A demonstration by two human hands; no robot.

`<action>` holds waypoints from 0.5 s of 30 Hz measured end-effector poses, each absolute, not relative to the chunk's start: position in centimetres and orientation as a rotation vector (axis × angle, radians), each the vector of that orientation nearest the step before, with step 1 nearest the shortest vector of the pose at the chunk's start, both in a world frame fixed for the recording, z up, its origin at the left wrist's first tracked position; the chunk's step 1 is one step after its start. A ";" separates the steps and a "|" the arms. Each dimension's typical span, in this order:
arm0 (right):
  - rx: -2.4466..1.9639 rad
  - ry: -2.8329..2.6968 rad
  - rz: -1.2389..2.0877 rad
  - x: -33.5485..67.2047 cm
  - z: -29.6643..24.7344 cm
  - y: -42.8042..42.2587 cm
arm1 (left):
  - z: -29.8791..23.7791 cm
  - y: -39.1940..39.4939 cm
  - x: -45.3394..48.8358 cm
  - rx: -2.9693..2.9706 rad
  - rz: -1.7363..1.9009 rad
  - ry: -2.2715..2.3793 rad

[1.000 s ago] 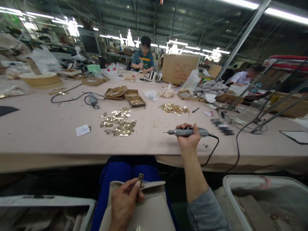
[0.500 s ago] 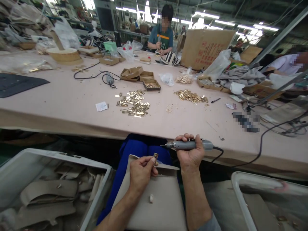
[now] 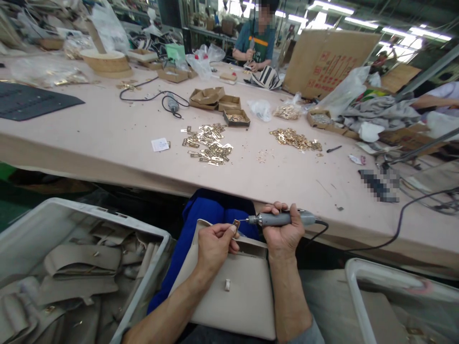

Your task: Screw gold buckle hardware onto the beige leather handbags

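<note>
A beige bag [image 3: 236, 301] lies across my lap, with a small metal fitting [image 3: 227, 285] on its front. My left hand [image 3: 217, 246] pinches a small gold rectangular metal plate [image 3: 235, 225] at the bag's top edge; what lies under the fingers is hidden. My right hand [image 3: 285, 234] is wrapped around a grey electric screwdriver [image 3: 278, 219], held level with its bit pointing left. The bit's tip is at the gold plate or just beside it; I cannot tell if they touch.
On the table [image 3: 118, 143] lie a pile of gold plates [image 3: 211, 150], another pile of gold parts [image 3: 296, 139] and small cardboard boxes [image 3: 236, 118]. A bin of beige bag pieces [image 3: 158, 243] stands left, another bin [image 3: 353, 282] right. A person [image 3: 256, 43] works across the table.
My left hand and the gold plate have moved slightly right, closing the gap to the screwdriver bit. The view has shifted, so the table's things appear further right and higher.
</note>
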State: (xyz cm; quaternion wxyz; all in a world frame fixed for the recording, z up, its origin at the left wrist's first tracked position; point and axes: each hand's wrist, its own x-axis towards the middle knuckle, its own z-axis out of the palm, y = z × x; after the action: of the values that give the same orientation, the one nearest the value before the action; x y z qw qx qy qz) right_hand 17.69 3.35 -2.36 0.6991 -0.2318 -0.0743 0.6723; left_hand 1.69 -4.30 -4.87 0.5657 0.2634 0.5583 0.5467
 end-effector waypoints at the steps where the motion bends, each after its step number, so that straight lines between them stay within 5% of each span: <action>1: -0.520 -0.173 1.498 17.7 -2.4 3.3 | -4.9 -4.3 1.7 0.616 1.284 1.314; 15: -0.529 -0.198 1.534 17.5 -3.0 3.1 | -4.9 -4.5 1.7 0.637 1.290 1.313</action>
State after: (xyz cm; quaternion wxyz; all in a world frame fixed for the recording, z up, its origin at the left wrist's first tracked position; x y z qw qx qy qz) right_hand 17.52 3.13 -3.02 0.6843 -0.2359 -0.0884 0.6843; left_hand 1.67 -4.46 -4.88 0.5623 0.2703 0.5574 0.5478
